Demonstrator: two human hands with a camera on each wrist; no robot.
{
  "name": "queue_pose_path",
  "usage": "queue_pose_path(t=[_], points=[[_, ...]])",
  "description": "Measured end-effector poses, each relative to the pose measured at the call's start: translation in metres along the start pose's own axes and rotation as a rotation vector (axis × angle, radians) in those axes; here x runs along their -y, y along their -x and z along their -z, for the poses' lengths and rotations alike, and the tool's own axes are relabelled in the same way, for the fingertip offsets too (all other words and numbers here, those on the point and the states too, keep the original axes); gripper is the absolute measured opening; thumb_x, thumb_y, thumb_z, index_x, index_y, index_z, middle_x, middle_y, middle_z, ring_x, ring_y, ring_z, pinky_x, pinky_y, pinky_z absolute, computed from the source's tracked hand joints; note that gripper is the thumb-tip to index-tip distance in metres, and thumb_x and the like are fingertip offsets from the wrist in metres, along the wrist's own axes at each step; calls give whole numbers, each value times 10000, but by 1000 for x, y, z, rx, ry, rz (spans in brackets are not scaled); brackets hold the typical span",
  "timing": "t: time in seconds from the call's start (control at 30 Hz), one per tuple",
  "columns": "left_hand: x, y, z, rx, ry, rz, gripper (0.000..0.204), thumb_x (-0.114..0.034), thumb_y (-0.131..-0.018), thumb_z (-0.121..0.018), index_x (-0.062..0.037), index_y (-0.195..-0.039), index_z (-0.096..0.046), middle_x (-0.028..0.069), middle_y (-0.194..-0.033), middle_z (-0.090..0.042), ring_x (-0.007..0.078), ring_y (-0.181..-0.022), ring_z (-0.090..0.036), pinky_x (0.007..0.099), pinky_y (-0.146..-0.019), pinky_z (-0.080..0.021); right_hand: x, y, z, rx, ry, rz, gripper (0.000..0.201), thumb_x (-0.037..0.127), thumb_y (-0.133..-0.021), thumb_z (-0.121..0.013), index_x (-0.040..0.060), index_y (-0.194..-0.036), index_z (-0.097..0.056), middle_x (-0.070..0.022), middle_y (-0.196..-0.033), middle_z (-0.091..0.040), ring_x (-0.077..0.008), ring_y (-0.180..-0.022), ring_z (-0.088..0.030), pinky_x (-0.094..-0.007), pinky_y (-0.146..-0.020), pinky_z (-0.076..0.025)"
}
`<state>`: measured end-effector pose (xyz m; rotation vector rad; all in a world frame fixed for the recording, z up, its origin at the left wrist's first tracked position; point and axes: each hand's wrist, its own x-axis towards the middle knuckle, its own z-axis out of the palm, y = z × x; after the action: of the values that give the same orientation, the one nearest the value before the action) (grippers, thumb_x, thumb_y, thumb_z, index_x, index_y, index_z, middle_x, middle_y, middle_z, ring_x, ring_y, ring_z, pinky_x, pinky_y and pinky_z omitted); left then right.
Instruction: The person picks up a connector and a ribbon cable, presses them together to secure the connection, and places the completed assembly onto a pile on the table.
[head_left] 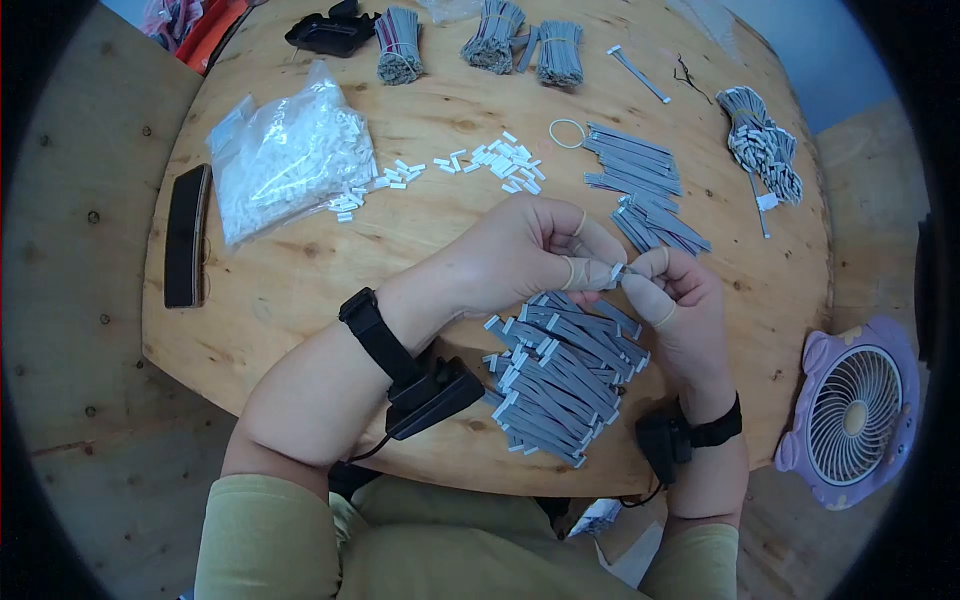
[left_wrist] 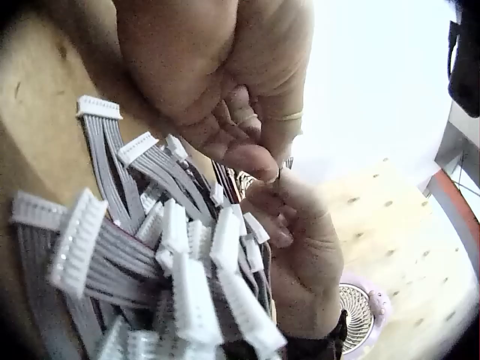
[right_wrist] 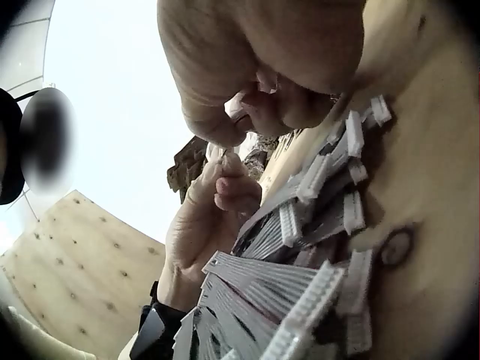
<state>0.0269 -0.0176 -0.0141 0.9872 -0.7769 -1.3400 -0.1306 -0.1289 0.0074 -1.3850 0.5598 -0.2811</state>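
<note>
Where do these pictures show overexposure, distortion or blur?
Head view: dark rounded border, wooden table looking bowed, probably by lens; left wrist view: upper right overexposed, left hand shaded; right wrist view: upper left overexposed, dark blurred oval at left.

A small white connector [head_left: 617,270] is pinched at the meeting fingertips of the left hand [head_left: 535,245] and right hand [head_left: 685,300], right of the frame's centre. Just below them, flat grey ribbon cables [head_left: 565,385], white plugs on their ends, lie heaped, overlapping and mostly slanting down rightward, on the desk [head_left: 300,310].
</note>
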Motion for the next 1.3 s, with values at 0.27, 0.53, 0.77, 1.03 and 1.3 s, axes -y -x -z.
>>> queue_pose_path(t=[0.27,0.53,0.77,1.03,1.3], points=[[2,0,0,-26,-41,-19,173,-64,-765,-618,16,-917,-603,69,-802,-628,87,-661,-582,213,-622,-491,-3,0,-1,-9,-19,-5,86,95,-778,-603,34,-802,-548,35,-656,-532,0,-533,-433,-146,-466,-328],[0,0,-2,-34,-15,-3,190,-56,-762,-617,20,-936,-612,67,-810,-627,83,-676,-575,202,-619,-484,-1,1,-4,-41,-23,-22,64,87,-786,-590,38,-795,-550,51,-632,-514,8,-511,-408,-145,-455,-313],[-4,1,-5,-49,-10,-12,184,-51,-765,-613,18,-936,-612,66,-812,-625,87,-675,-576,205,-625,-487,0,1,-5,-55,-59,-35,55,80,-787,-585,42,-782,-546,54,-625,-510,9,-502,-400,-143,-446,-306],[-1,1,-4,-41,-3,-16,187,-49,-766,-613,18,-940,-608,70,-814,-624,90,-681,-576,211,-630,-489,-5,2,-9,-76,-1,60,51,74,-796,-576,38,-784,-542,62,-605,-493,14,-493,-376,-142,-441,-287],[-3,1,-5,-47,0,-16,200,-66,-780,-603,13,-964,-593,64,-817,-619,93,-696,-581,214,-636,-490,-4,4,-13,-81,0,37,47,70,-824,-539,25,-832,-529,54,-681,-505,13,-558,-401,-140,-480,-300]])
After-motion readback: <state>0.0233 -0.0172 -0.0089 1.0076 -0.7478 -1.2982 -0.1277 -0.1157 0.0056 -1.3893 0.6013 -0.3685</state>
